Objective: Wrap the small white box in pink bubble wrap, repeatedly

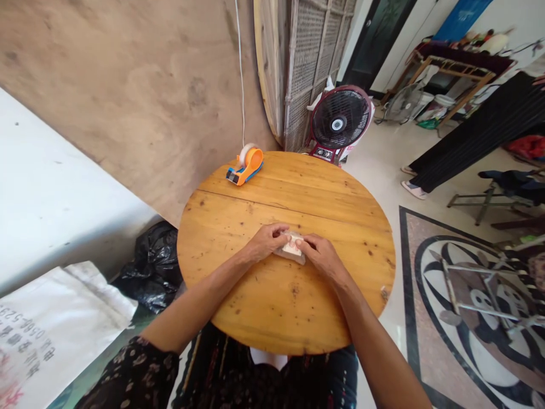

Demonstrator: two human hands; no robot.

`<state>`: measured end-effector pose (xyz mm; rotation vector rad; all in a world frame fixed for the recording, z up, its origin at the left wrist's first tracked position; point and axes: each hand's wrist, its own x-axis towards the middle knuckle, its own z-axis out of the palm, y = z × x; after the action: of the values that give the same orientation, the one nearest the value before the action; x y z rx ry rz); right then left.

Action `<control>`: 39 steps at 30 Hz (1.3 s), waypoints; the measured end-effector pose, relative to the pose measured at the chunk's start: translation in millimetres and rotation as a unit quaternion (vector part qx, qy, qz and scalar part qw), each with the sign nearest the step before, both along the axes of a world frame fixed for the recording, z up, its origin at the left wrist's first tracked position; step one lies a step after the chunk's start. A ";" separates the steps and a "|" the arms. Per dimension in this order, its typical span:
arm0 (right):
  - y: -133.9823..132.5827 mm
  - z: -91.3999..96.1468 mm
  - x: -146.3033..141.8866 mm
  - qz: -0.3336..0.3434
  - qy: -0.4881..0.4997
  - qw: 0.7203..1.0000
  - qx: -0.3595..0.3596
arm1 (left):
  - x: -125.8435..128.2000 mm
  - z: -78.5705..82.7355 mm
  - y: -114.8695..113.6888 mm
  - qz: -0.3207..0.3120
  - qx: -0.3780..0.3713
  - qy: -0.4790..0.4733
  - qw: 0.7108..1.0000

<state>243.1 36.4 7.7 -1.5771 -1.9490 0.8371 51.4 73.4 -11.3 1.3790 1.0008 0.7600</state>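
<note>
A small flat packet [292,250], pale with a clear wrapper, lies near the middle of the round wooden table [238,210]. My left hand [264,241] grips its left end with curled fingers. My right hand [320,253] pinches its right end, fingertips meeting over the packet. Both hands rest on the tabletop. Much of the packet is hidden under my fingers.
An orange and blue tape dispenser [246,165] sits at the table's far edge. A floor fan [339,122] stands behind the table. Black bags [154,264] and a white sack [51,329] lie to the left. Another person's legs [460,150] show at right.
</note>
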 end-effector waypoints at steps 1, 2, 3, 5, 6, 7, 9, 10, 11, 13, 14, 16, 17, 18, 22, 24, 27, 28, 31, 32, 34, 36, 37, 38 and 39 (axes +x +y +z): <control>-0.6 -1.3 0.3 -0.005 0.018 1.000 -0.005 | -0.5 -0.2 -0.3 -0.001 0.001 -0.005 1.000; -1.3 -2.4 0.7 -0.012 0.039 0.999 -0.010 | -0.8 -0.2 -0.8 -0.001 0.002 -0.008 1.000; -1.9 -3.2 1.1 -0.018 0.063 0.998 -0.015 | -1.0 0.0 -1.4 0.001 0.000 -0.011 1.000; -2.1 -4.0 1.8 -0.030 0.115 0.993 -0.030 | -1.2 0.6 -2.7 0.005 -0.011 -0.013 1.000; -1.4 -3.9 2.2 -0.035 0.136 0.989 -0.039 | -1.1 0.9 -3.3 0.007 -0.018 -0.013 1.000; 0.0 -3.6 2.6 -0.039 0.149 0.987 -0.047 | -1.0 1.1 -3.7 0.009 -0.024 -0.012 1.000; 5.0 -2.2 3.2 -0.040 0.146 0.987 -0.054 | -0.8 1.2 -4.1 0.012 -0.024 -0.007 1.000; 8.6 -1.1 3.5 -0.035 0.131 0.989 -0.054 | -0.8 1.1 -4.1 0.015 -0.018 -0.004 1.000; 12.6 0.2 3.5 -0.029 0.111 0.992 -0.053 | -0.9 0.9 -4.0 0.016 -0.011 -0.003 1.000; 21.7 3.3 3.3 -0.009 0.076 0.996 -0.052 | -1.2 0.3 -3.7 0.013 0.001 -0.009 1.000; 26.3 5.0 2.9 0.000 0.061 0.997 -0.052 | -1.4 -0.1 -3.5 0.008 0.004 -0.016 1.000; 34.8 8.1 2.1 0.014 0.036 0.998 -0.048 | -1.6 -0.9 -3.1 -0.001 0.005 -0.028 1.000; 38.4 9.4 1.8 0.016 0.026 0.999 -0.045 | -1.6 -1.2 -2.9 -0.003 0.006 -0.029 1.000; 41.3 10.3 1.6 0.016 0.016 0.999 -0.043 | -1.6 -1.5 -2.8 -0.001 0.009 -0.029 1.000; 44.7 11.0 1.8 0.006 -0.003 0.999 -0.032 | -1.5 -1.3 -2.7 0.001 0.011 -0.029 1.000; 41.7 11.4 1.1 0.004 0.007 1.000 -0.021 | -1.6 -0.7 -3.0 0.006 0.009 -0.019 1.000; 35.1 14.0 -2.3 0.003 0.001 1.000 -0.011 | -1.7 0.5 -3.5 0.015 0.012 0.002 1.000; 33.3 15.0 -3.7 0.002 -0.013 1.000 -0.008 | -1.7 1.0 -3.8 0.012 0.014 0.005 1.000; 31.4 15.0 -6.0 -0.012 -0.033 0.999 -0.003 | -1.8 3.6 -5.2 0.008 0.020 0.004 1.000; 32.1 13.6 -5.6 -0.020 -0.026 0.999 -0.002 | -1.9 4.6 -5.7 0.011 0.021 0.004 1.000; 34.6 8.7 -3.5 -0.033 -0.001 0.999 0.000 | -2.1 6.6 -6.7 0.018 0.026 0.008 0.999; 37.5 2.7 -0.9 -0.039 0.026 0.999 0.009 | -2.3 7.9 -7.4 0.013 0.028 0.011 0.999; 38.7 -0.1 0.0 -0.040 0.039 0.998 0.015 | -2.3 8.0 -7.5 0.011 0.026 0.011 1.000; 39.5 -2.6 0.5 -0.041 0.051 0.998 0.023 | -2.3 7.9 -7.4 0.011 0.023 0.010 1.000; 40.0 -4.4 0.6 -0.043 0.060 0.997 0.031 | -2.3 7.4 -7.3 0.012 0.019 0.008 1.000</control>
<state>243.7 76.5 3.3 -1.5279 -1.7935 0.8078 49.1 66.1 -4.0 1.4101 1.0220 0.7916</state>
